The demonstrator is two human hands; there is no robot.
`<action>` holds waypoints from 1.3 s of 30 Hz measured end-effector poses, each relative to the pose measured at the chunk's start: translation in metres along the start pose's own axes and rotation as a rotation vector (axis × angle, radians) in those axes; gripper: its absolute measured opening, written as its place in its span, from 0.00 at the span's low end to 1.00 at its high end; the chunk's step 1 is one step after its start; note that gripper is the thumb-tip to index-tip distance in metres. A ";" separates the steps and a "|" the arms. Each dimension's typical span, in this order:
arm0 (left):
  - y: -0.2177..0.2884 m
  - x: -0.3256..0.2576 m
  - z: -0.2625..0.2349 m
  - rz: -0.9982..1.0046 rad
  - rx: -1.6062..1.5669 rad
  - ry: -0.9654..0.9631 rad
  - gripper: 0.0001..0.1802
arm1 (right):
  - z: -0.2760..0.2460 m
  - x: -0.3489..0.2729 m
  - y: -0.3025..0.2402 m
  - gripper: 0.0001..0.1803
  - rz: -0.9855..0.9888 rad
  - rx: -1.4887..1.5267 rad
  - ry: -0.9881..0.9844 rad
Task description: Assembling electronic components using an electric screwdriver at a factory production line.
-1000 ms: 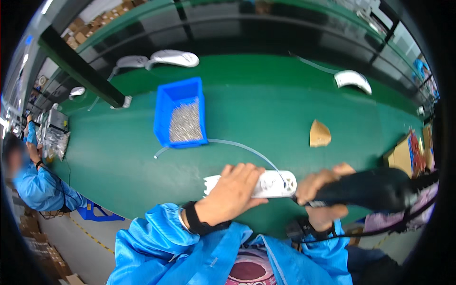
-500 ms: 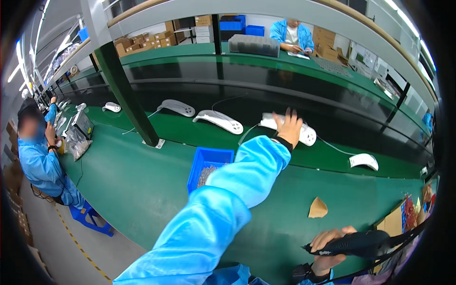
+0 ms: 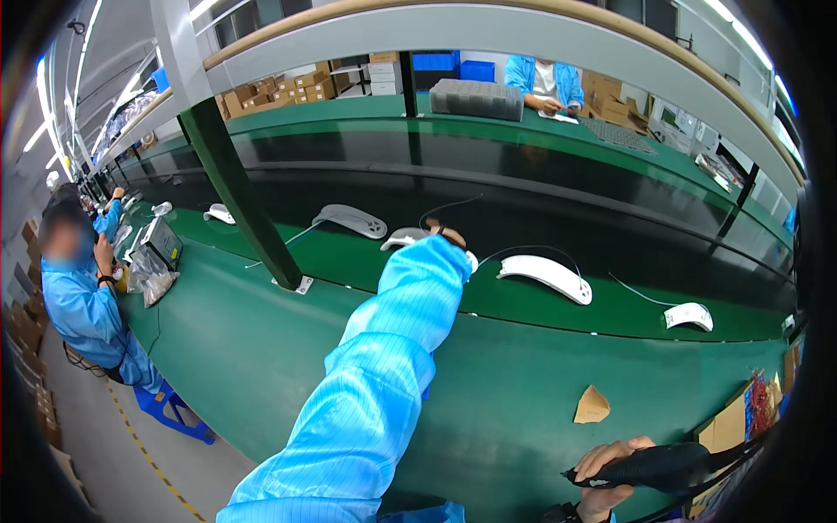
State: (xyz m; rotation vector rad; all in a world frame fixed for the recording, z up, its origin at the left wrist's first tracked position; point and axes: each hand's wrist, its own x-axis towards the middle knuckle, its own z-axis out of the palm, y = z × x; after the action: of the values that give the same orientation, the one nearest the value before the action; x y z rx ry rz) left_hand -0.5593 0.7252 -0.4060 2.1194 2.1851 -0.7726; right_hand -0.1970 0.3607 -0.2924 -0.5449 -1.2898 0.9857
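My left arm, in a light blue sleeve, stretches out across the green table to the black belt behind it. My left hand [image 3: 446, 233] is almost wholly hidden behind the cuff; only a dark wristband and a sliver of hand show. It rests at a white curved housing [image 3: 403, 238] on the belt, and its grip is hidden. At the lower right, my right hand [image 3: 603, 460] is closed around a black power screwdriver [image 3: 663, 466] held low over the table's near edge.
More white curved housings [image 3: 546, 275] [image 3: 352, 220] [image 3: 689, 315] lie with thin cables along the belt. A green post [image 3: 241, 196] stands left of my arm. A folded brown paper piece [image 3: 593, 405] lies on the table [image 3: 261, 349]. A co-worker [image 3: 80, 301] sits at far left.
My left hand left the white part on the table and reached out to the far belt. The view tilted up, and the blue bin is now hidden by my sleeve. The right hand stayed low.
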 end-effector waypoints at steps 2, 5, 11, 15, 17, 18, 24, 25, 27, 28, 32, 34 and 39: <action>0.023 -0.034 -0.032 0.123 -0.015 0.109 0.19 | -0.008 -0.002 0.016 0.37 -0.032 -0.054 0.088; -0.034 -0.134 -0.102 0.295 -0.235 0.363 0.29 | -0.009 -0.004 0.023 0.37 -0.063 -0.011 0.167; -0.121 -0.302 -0.117 0.048 -0.788 1.362 0.31 | -0.008 -0.004 0.011 0.37 -0.081 -0.069 0.204; -0.154 -0.437 -0.059 -0.391 -0.514 1.699 0.31 | -0.003 -0.006 0.013 0.38 -0.045 -0.038 0.166; -0.120 -0.472 -0.040 -0.359 -0.319 1.579 0.30 | -0.003 -0.009 0.013 0.38 -0.034 -0.049 0.174; -0.103 -0.487 -0.026 -0.338 -0.321 1.444 0.31 | 0.000 -0.009 0.011 0.38 -0.027 -0.038 0.168; 0.028 -0.459 0.021 0.444 -0.723 0.531 0.33 | 0.007 -0.008 0.013 0.38 -0.016 -0.017 0.147; 0.048 -0.453 0.026 0.525 -0.756 0.437 0.34 | 0.007 -0.007 0.013 0.38 -0.015 -0.025 0.142; 0.077 -0.450 0.031 0.629 -0.581 0.337 0.37 | 0.005 -0.007 0.018 0.38 -0.015 -0.023 0.124; 0.086 -0.450 0.033 0.628 -0.584 0.336 0.37 | 0.004 -0.007 0.019 0.38 -0.030 -0.019 0.118; 0.084 -0.443 0.019 0.766 -0.621 0.393 0.39 | 0.004 -0.006 0.016 0.38 -0.056 -0.039 0.182; 0.052 -0.422 -0.008 0.769 -0.653 0.443 0.38 | 0.000 -0.006 0.017 0.38 -0.047 -0.057 0.178; -0.047 -0.283 -0.082 0.399 -0.347 0.961 0.26 | -0.001 -0.006 0.023 0.38 -0.044 -0.092 0.164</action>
State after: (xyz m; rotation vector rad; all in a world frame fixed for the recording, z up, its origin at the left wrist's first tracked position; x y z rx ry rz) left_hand -0.5507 0.4893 -0.2240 2.8759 1.7765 0.7474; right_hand -0.2025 0.3676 -0.3147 -0.6522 -1.1997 0.8311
